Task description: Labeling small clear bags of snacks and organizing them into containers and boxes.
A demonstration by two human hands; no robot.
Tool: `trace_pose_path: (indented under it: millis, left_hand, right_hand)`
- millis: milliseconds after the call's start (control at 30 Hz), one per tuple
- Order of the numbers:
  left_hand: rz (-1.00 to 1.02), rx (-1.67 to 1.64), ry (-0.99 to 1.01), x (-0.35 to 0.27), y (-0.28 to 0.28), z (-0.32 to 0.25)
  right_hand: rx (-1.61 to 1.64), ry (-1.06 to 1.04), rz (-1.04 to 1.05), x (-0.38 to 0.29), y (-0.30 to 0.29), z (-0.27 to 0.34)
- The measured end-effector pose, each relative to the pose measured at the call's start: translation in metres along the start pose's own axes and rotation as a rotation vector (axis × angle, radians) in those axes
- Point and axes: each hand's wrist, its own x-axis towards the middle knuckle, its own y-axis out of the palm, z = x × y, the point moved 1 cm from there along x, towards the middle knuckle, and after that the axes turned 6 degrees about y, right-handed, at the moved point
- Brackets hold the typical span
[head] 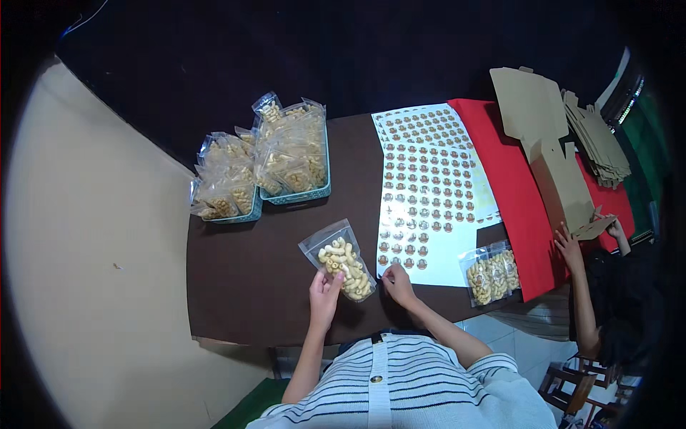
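My left hand [325, 303] is closed on the lower left edge of a clear zip bag of curled macaroni-like snacks [345, 263], thumb on top, above the brown tablecloth. My right hand [397, 284] is at the lower left corner of a white sheet of round printed stickers [429, 214]; its fingertips are bent together, and whether they pinch anything is too small to tell. More sticker sheets [429, 123] lie under its far end. At the sheet's lower right corner, several filled bags bearing round stickers [492, 273] lie overlapping.
Two blue baskets [297, 197] [236, 218] piled with filled bags stand at the back left. On the right, a red cloth [501, 187] bears an opened cardboard box [560, 182] and stacked flat cardboard [600, 142]. A co-worker's hands [571, 249] touch the box. A wooden chair [571, 386] stands lower right.
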Motion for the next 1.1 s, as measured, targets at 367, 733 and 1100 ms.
trace_pose_path:
  millis: [367,733,1100]
  left_hand:
    - [0.090,-0.091,-0.132,-0.009,0.021,-0.027]
    - [0.240,-0.156,-0.109,-0.025,0.051,-0.051]
    - [0.229,-0.137,-0.131,-0.026,0.046,-0.043]
  right_hand:
    - [0.711,0.187,0.117,0.000,-0.103,0.149]
    - [0.367,-0.113,0.268,-0.013,-0.123,0.229]
    - [0.501,-0.077,0.183,-0.008,-0.133,0.218]
